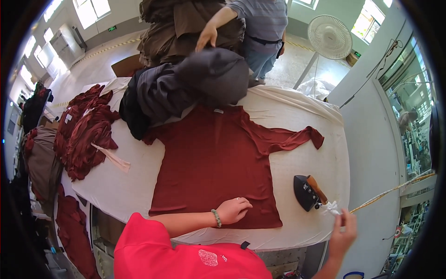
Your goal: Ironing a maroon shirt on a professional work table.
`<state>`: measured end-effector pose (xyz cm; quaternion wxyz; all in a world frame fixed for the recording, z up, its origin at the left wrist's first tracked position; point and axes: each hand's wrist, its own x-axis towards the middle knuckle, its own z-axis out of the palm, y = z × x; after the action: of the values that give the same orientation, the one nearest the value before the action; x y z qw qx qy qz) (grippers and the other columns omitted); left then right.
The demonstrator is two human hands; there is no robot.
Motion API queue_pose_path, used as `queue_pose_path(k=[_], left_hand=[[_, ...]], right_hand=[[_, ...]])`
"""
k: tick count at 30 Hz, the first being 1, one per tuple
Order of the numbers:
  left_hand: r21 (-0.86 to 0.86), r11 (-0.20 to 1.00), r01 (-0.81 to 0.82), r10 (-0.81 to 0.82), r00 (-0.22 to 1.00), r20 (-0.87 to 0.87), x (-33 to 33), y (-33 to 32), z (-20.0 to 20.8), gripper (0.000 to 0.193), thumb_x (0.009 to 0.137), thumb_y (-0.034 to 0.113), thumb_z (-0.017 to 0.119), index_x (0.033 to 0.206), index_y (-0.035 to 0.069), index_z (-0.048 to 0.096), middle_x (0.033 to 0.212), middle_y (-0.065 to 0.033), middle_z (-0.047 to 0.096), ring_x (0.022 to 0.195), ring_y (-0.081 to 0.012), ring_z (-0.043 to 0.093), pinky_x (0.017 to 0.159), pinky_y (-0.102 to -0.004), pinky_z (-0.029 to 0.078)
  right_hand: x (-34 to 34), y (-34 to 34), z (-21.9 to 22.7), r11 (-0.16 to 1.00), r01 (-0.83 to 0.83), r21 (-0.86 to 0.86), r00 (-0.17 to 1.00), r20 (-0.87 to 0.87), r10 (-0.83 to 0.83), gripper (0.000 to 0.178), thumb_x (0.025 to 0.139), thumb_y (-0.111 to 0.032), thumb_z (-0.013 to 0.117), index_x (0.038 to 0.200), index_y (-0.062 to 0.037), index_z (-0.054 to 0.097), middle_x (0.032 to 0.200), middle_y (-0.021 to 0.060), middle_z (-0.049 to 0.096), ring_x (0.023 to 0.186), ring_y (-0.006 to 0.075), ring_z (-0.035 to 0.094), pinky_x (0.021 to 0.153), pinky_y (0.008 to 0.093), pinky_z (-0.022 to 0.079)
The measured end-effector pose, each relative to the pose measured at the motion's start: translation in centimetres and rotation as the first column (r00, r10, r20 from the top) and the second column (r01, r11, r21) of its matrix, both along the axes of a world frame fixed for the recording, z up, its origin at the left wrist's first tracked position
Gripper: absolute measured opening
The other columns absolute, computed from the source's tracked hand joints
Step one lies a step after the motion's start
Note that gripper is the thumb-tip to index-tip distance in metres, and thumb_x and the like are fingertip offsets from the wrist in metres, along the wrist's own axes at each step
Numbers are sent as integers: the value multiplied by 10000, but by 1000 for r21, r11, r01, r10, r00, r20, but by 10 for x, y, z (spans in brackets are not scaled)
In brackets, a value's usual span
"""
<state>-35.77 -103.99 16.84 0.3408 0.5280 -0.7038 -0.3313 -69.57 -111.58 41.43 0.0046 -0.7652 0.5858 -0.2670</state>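
Observation:
A dark red long-sleeved top [211, 162] lies spread out on the white-covered table [306, 153], one sleeve stretched to the right. My left hand [234, 210] rests on its lower part, fingers loosely bent and holding nothing. At the right stands a black iron [304, 193] with a brown handle, resting on the cover. White wrapping [331, 208] sits at its rear, by the cord [390, 190]. Close to this wrapping, my right hand [344, 231] is raised, thumb and fingers slightly apart; whether they touch it is hard to see.
A dark grey cloth bundle [200, 79] covers the top's far left sleeve. Another person [265, 37] stands across the table, a hand [206, 37] at the bundle. Crumpled red garments [86, 132] lie at left. A fan [330, 37] and a pale cabinet [371, 139] stand at right.

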Motion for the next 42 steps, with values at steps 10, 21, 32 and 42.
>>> queue_pose_path(k=[10, 21, 32, 42], left_hand=[[23, 971, -237, 238, 969, -66, 36, -26, 1, 198, 942, 92, 676, 1134, 71, 722, 1107, -108, 706, 984, -303, 700, 846, -386, 575], [205, 825, -527, 565, 780, -268, 111, -103, 18, 206, 976, 94, 676, 1169, 41, 723, 1104, -78, 738, 984, -188, 728, 885, -316, 580], [-404, 26, -915, 934, 165, -316, 322, -126, 78, 638, 827, 173, 846, 1314, -16, 478, 1187, -168, 538, 1124, -311, 550, 1034, -448, 455], [-484, 214, -848, 953, 72, 295, 400, -126, 123, 941, 757, 514, 890, 1463, 24, 506, 1407, -239, 621, 1322, -404, 577, 1126, -467, 449]], right_hand=[[-36, 57, -246, 604, 82, 793, 951, 119, -284, 382, 899, -174, 795, 1223, -6, 682, 889, 108, 709, 794, 226, 694, 756, 380, 563], [12, 18, -185, 719, -16, 694, 919, 293, -263, 276, 941, -140, 749, 1163, 18, 701, 923, 127, 718, 914, 216, 701, 846, 336, 551], [217, -18, 99, 199, -967, -158, 50, 648, 760, 300, 873, -52, 754, 1171, -55, 791, 956, 103, 732, 712, 255, 692, 589, 322, 532], [266, 5, 93, 90, -920, -381, -151, 557, 816, 360, 925, -84, 673, 1270, -140, 759, 919, 47, 650, 679, 187, 650, 593, 298, 541]])
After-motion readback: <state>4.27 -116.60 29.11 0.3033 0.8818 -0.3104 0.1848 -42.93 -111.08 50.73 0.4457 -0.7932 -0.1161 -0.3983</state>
